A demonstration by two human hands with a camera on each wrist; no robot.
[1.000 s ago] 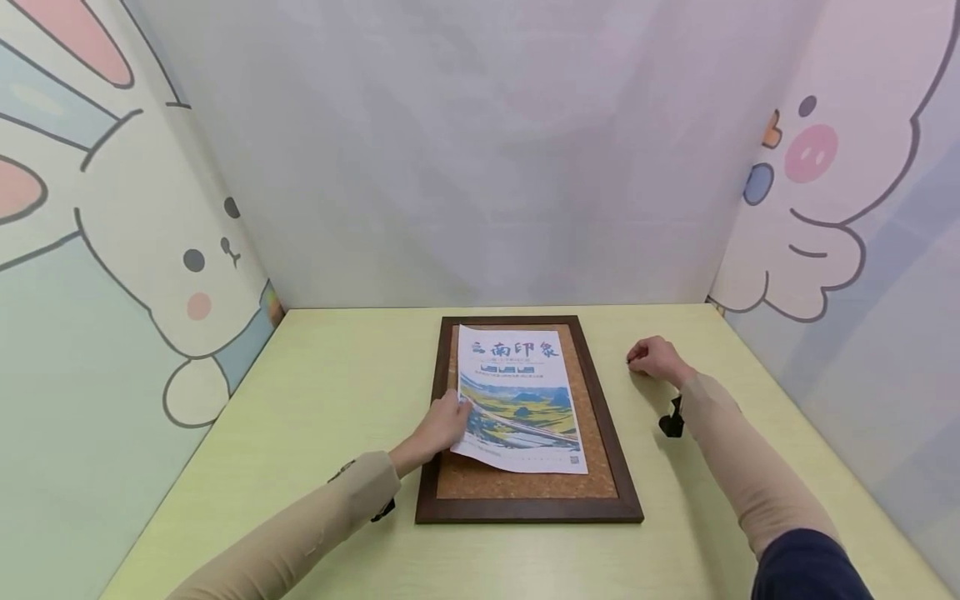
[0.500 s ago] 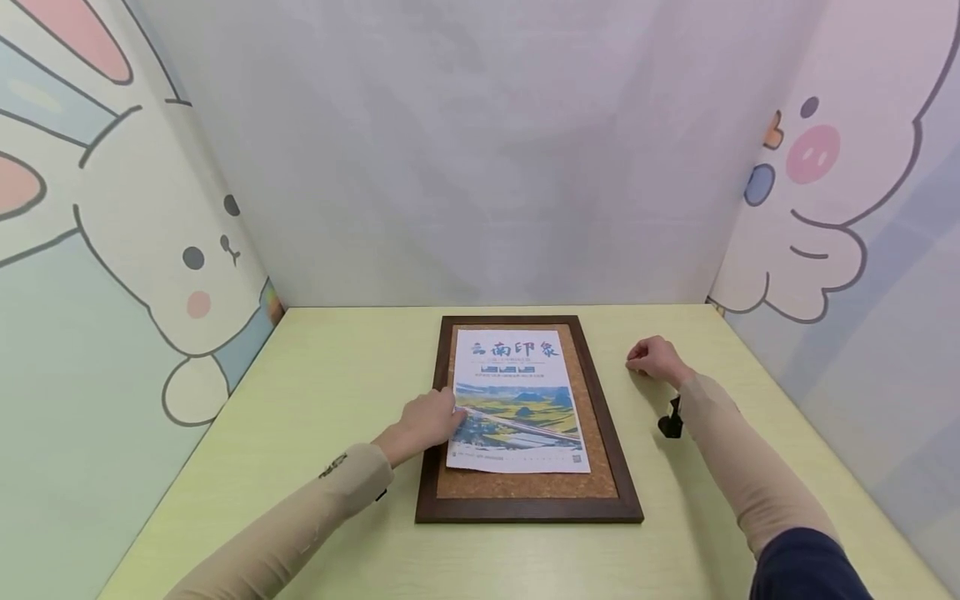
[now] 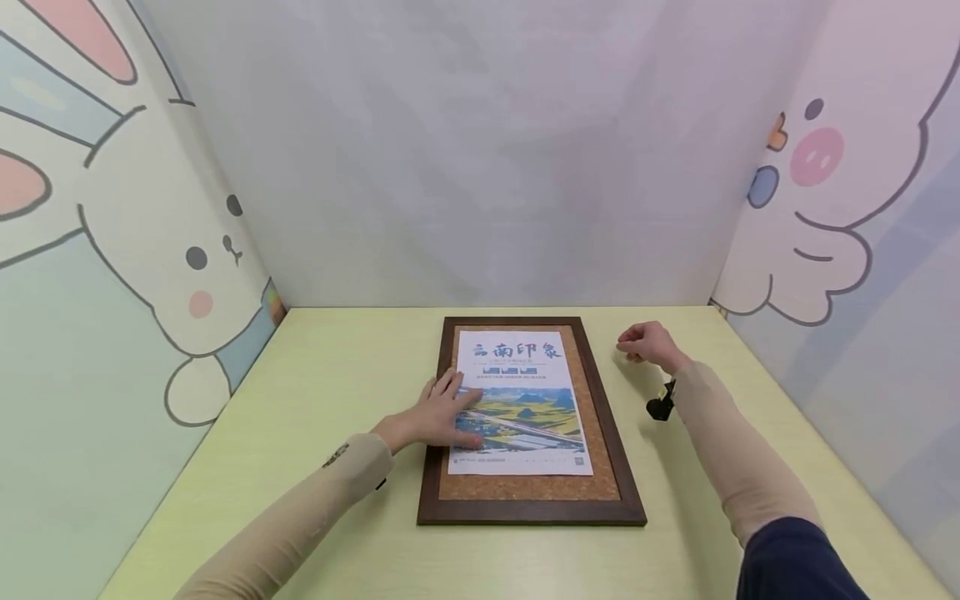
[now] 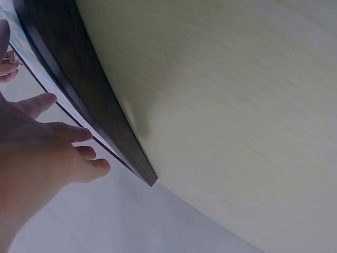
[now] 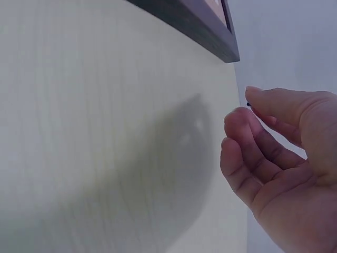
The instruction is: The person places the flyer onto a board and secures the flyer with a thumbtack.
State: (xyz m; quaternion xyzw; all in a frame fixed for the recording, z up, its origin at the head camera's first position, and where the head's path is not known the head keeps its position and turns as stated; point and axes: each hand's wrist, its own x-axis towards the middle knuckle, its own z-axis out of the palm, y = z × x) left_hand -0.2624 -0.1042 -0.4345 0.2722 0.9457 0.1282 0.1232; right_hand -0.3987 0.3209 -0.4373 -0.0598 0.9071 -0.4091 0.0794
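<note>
A printed poster (image 3: 517,417) with blue lettering and a landscape picture lies flat on a cork board (image 3: 525,488) that has a dark brown wooden frame. My left hand (image 3: 433,414) is spread over the poster's left edge and the frame, fingers straight. The left wrist view shows those fingers (image 4: 72,132) stretched along the frame's dark side (image 4: 79,63). To the right of the board, my right hand (image 3: 651,345) is raised over the table. Its thumb and index finger pinch a tiny dark object (image 5: 249,104), mostly hidden by the fingertips.
The board lies on a pale yellow-green table (image 3: 360,358). A plain light wall (image 3: 480,167) rises behind it. Side walls with a cartoon rabbit (image 3: 180,258) and a cartoon chick (image 3: 832,183) flank the table.
The left hand has gone from gripping the poster's lifted left edge to lying spread on it; the poster now lies flat. My right hand has shifted slightly left and away from me.
</note>
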